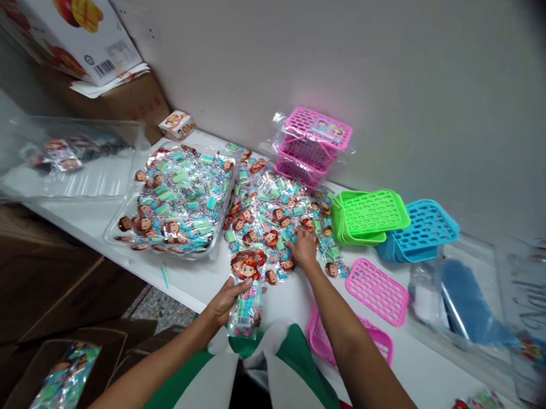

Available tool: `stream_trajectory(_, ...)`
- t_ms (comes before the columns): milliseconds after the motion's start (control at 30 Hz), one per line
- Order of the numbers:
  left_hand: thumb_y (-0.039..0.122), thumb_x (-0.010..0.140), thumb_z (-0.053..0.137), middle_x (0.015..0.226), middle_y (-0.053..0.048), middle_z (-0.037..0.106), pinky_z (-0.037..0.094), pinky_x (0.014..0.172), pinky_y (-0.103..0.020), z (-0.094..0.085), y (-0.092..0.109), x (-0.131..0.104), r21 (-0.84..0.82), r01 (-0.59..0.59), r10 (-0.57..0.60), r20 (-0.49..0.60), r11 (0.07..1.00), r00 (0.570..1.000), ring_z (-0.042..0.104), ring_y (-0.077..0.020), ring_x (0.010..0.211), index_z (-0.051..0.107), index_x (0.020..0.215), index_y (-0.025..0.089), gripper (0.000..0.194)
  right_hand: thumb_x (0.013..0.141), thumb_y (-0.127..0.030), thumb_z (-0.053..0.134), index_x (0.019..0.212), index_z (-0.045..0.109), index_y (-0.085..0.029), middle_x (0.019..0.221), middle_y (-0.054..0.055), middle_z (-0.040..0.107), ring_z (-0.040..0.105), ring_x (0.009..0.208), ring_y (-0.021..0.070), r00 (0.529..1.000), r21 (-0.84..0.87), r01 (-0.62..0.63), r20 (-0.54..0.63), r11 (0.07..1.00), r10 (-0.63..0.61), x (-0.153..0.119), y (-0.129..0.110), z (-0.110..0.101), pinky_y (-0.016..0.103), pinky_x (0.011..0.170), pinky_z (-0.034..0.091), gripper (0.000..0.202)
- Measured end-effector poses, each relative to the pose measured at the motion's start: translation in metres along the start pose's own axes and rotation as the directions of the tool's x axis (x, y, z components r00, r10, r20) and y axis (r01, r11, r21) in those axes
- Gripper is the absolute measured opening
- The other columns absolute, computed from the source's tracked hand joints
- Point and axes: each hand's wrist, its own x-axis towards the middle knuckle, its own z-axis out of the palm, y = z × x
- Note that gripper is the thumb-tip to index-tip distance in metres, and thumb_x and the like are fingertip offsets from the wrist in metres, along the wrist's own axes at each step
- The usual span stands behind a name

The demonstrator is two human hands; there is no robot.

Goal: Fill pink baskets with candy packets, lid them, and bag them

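Observation:
My left hand (224, 301) is closed around a small stack of clear doll-print packets (247, 301), held upright over the table's front edge. The front packet shows a red-haired cartoon girl, green-and-blue strips and a barcode. My right hand (303, 248) reaches into a loose pile of the same packets (259, 200), its fingers bent and apart, touching the packets on top. Whether any packet is between its fingertips is hard to see. Left of the pile, a clear plastic tray (214, 250) is heaped with more of these packets.
Pink baskets (306, 160) in clear wrap stand behind the pile. Green baskets (369, 216) and blue baskets (422, 232) are stacked to the right. A pink lid (376, 291) and pink basket (380, 340) lie near my right forearm. Cartons (122, 106) stand at the left.

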Motion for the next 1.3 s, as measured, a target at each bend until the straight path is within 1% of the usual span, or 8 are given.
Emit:
stream_trajectory(233, 0.023, 0.074, 0.073, 0.078, -0.012, 0.072, 0.056, 0.058, -0.034, 0.0, -0.002, -0.001, -0.044, 0.049, -0.049, -0.003, 0.998, 0.999, 0.068, -0.0219, 0.058, 0.061, 0.106, 0.008, 0.037, 0.089, -0.027, 0.038, 0.107, 0.059, -0.013, 0.098, 0.012, 0.064, 0.057, 0.092, 0.0225, 0.999, 0.356, -0.028, -0.015, 0.934, 0.036, -0.021, 0.001, -0.004, 0.034, 0.082, 0.043, 0.031)
stream_trajectory(467, 0.018, 0.074, 0.072, 0.078, -0.009, 0.072, 0.056, 0.068, -0.032, -0.003, -0.004, 0.003, -0.095, -0.025, 0.026, 0.007, 0.995, 1.0, 0.069, -0.0198, 0.064, 0.062, 0.104, 0.01, 0.032, 0.074, -0.047, 0.064, 0.084, 0.058, -0.019, 0.062, -0.004, 0.055, 0.051, 0.056, 0.0113, 0.913, 0.889, -0.297, 0.371, 0.349, -0.168, -0.119, -0.053, 0.019, 0.024, 0.055, 0.043, 0.03)
stream_trajectory(633, 0.022, 0.075, 0.07, 0.079, -0.011, 0.072, 0.057, 0.06, -0.034, -0.012, 0.0, -0.003, -0.057, 0.001, -0.002, -0.002, 0.998, 1.0, 0.068, -0.0207, 0.061, 0.06, 0.105, 0.008, 0.034, 0.079, -0.056, 0.061, 0.078, 0.056, -0.017, 0.07, 0.003, 0.065, 0.059, 0.054, 0.0108, 0.759, 0.758, -0.651, 0.647, 0.038, 0.074, -0.079, -0.066, 0.017, 0.022, 0.048, 0.046, 0.039)
stream_trajectory(733, 0.025, 0.076, 0.07, 0.088, -0.014, 0.071, 0.056, 0.055, -0.035, -0.013, 0.002, -0.008, -0.02, 0.002, -0.001, 0.055, 1.0, 0.998, 0.069, -0.0235, 0.064, 0.055, 0.115, 0.009, 0.044, 0.085, -0.048, 0.057, 0.068, 0.05, -0.017, 0.061, 0.003, 0.063, 0.059, 0.05, 0.0102, 0.688, 0.723, -0.687, 0.678, -0.07, 0.259, -0.038, -0.079, 0.026, 0.02, 0.047, 0.048, 0.036)
stream_trajectory(967, 0.021, 0.071, 0.074, 0.08, -0.012, 0.071, 0.056, 0.058, -0.034, -0.019, -0.001, -0.01, -0.01, 0.019, -0.018, 0.144, 1.0, 0.989, 0.068, -0.0226, 0.062, 0.059, 0.107, 0.009, 0.04, 0.078, -0.027, 0.061, 0.064, 0.05, -0.019, 0.052, -0.006, 0.052, 0.047, 0.047, 0.0081, 0.799, 0.844, -0.528, 0.458, 0.091, 0.39, -0.026, -0.071, 0.021, 0.017, 0.043, 0.036, 0.019)
stream_trajectory(1067, 0.016, 0.068, 0.076, 0.082, -0.01, 0.071, 0.055, 0.062, -0.033, -0.016, -0.001, -0.011, -0.025, 0.003, 0.002, 0.186, 1.0, 0.982, 0.069, -0.0222, 0.066, 0.061, 0.105, 0.011, 0.04, 0.072, -0.026, 0.062, 0.061, 0.049, -0.019, 0.057, -0.006, 0.049, 0.046, 0.057, 0.009, 0.927, 0.902, -0.281, 0.166, 0.329, 0.338, -0.035, -0.039, -0.016, 0.018, 0.052, 0.038, 0.018)
stream_trajectory(1133, 0.016, 0.067, 0.076, 0.087, -0.011, 0.072, 0.055, 0.066, -0.034, -0.01, -0.002, -0.011, -0.017, 0.004, 0.0, 0.224, 1.0, 0.975, 0.069, -0.0225, 0.068, 0.061, 0.107, 0.012, 0.043, 0.071, -0.027, 0.06, 0.059, 0.048, -0.019, 0.058, -0.006, 0.047, 0.044, 0.058, 0.0095, 0.994, 0.847, -0.062, 0.004, 0.527, 0.112, -0.042, -0.022, -0.042, 0.02, 0.056, 0.037, 0.019)
stream_trajectory(1300, 0.016, 0.062, 0.08, 0.091, -0.011, 0.072, 0.05, 0.08, -0.033, 0.002, -0.007, -0.01, 0.035, -0.006, -0.003, 0.254, 0.999, 0.967, 0.069, -0.0213, 0.076, 0.064, 0.105, 0.01, 0.046, 0.072, -0.026, 0.055, 0.062, 0.047, -0.02, 0.058, -0.005, 0.052, 0.047, 0.058, 0.0104, 0.862, 0.779, 0.018, 0.305, 0.626, -0.405, -0.066, -0.02, -0.064, 0.022, 0.057, 0.036, 0.014)
